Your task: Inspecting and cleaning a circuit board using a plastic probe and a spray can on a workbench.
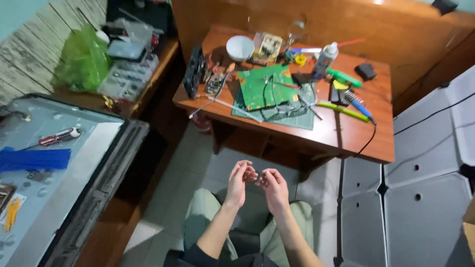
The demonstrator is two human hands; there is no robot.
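Observation:
My left hand (239, 181) and my right hand (273, 187) hover close together above my lap, fingers curled toward each other, fingertips almost meeting. Whether something tiny sits between them is too small to tell. Both hands are well short of the wooden table (346, 141) ahead. On that table lies a green circuit board (262, 88) on a green cutting mat (302, 118), with wires across it.
The table also holds a white bowl (240, 47), a white spray bottle (325, 59), a soldering iron (361, 106) with a black cord, and tweezers. At left lies an opened flat panel (64, 148) with a red screwdriver (58, 136). Grey panels (425, 168) stand at right.

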